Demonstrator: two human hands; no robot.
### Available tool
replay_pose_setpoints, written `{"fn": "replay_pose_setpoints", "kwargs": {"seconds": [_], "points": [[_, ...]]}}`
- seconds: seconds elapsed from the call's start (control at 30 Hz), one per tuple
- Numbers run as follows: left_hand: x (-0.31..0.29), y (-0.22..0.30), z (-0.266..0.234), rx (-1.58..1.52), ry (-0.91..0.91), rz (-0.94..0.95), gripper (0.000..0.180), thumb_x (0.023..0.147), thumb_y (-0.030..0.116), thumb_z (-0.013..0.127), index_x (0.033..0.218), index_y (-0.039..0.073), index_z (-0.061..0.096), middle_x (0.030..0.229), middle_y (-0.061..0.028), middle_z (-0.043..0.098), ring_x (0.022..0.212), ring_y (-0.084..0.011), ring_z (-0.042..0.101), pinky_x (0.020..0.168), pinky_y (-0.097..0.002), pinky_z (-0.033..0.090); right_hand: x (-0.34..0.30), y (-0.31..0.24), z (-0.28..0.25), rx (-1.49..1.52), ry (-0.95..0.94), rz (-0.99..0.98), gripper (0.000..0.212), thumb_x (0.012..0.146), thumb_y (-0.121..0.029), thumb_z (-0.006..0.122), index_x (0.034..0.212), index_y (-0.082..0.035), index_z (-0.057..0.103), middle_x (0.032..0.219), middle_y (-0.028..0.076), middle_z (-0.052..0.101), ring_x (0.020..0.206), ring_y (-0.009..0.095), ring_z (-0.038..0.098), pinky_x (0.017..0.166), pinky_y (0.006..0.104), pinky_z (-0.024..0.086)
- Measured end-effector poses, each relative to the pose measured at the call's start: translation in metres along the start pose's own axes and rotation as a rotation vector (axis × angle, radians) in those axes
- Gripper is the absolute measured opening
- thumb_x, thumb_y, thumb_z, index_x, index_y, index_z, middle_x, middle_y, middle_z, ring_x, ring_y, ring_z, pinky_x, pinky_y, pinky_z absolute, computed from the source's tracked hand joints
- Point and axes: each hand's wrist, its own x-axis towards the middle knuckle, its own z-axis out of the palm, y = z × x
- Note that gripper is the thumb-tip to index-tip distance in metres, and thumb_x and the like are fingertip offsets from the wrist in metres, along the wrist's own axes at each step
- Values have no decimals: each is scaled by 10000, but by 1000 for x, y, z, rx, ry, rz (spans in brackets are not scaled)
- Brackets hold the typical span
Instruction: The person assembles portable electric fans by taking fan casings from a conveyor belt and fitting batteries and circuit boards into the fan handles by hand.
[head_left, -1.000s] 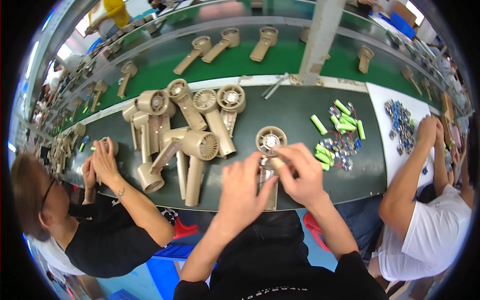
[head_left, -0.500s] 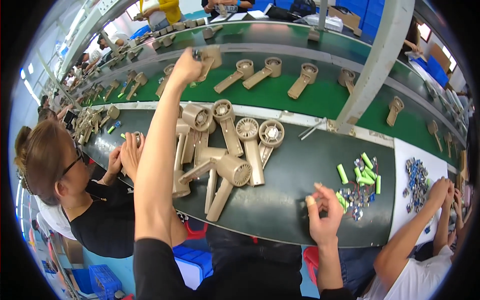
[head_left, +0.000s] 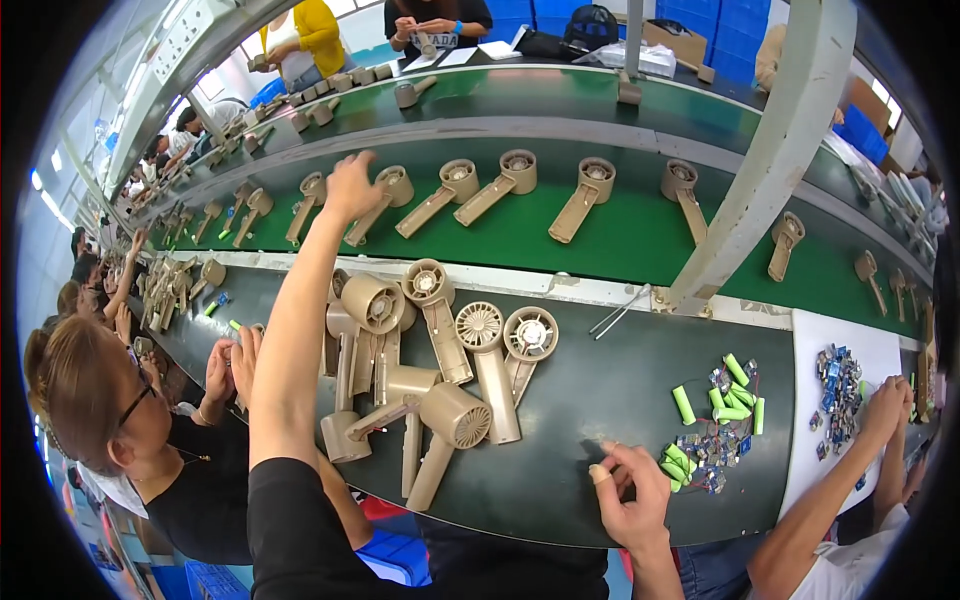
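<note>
My left hand (head_left: 352, 187) is stretched over the green conveyor belt, its fingers apart and nothing visible in them. Right beside it, a beige handheld fan housing (head_left: 394, 188) lies on the belt, handle toward me. My right hand (head_left: 634, 497) hovers low above the dark worktable, thumb and bent fingers apart, with finger covers on some tips. It is nearest to a heap of green battery cells (head_left: 678, 466) wired to small circuit boards (head_left: 716, 446). In front of me is a pile of beige fan housings (head_left: 457, 414), some with open handles and visible fan blades.
More fan housings (head_left: 596, 182) lie spaced along the belt. A white post (head_left: 765, 165) rises at the right, near metal tweezers (head_left: 618, 312). A co-worker (head_left: 105, 400) sits close at my left; another person's hands (head_left: 884, 408) work by a white sheet (head_left: 805, 400) with circuit boards.
My left hand has let go of a fan housing, which now rests on the belt. My right hand remains near the battery heap. The whole view has shifted slightly.
</note>
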Motion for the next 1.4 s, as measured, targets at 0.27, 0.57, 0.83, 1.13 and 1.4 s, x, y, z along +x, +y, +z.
{"fn": "replay_pose_setpoints", "kwargs": {"seconds": [0.27,0.57,0.83,1.13,1.4], "points": [[8,45,6,185,-535,168,462,695,372,806,836,-62,737,870,-268,710,883,-394,706,813,-459,560,0,2,1,-21,70,-5,287,813,53,713,1088,-14,669,790,42,625,519,60,475,479,213,378],[-95,195,-187,-290,-340,18,431,749,338,776,680,-77,679,627,-166,664,577,-221,657,602,-363,514,28,-11,-56,-349,289,109,173,856,-91,707,1015,-24,705,826,71,679,553,113,496,529,271,418],[-299,282,-183,-537,-407,-18,349,763,269,761,744,-65,661,679,-268,650,684,-421,674,687,-482,550,43,13,-71,-756,93,148,222,832,-149,711,1019,-33,685,939,111,726,872,324,693,786,404,531],[-366,295,-128,-522,-392,-63,426,841,334,757,797,-62,605,775,-262,652,722,-470,650,656,-532,523,-19,-27,-91,-447,32,143,164,835,-155,722,886,0,701,763,79,607,520,153,481,542,331,420],[-366,288,-141,-606,-302,-34,367,867,329,740,989,-12,681,751,-176,642,649,-385,637,596,-480,491,-29,0,-91,-713,-8,39,191,867,-149,697,1021,-44,654,859,110,556,717,270,616,655,386,485]]}}
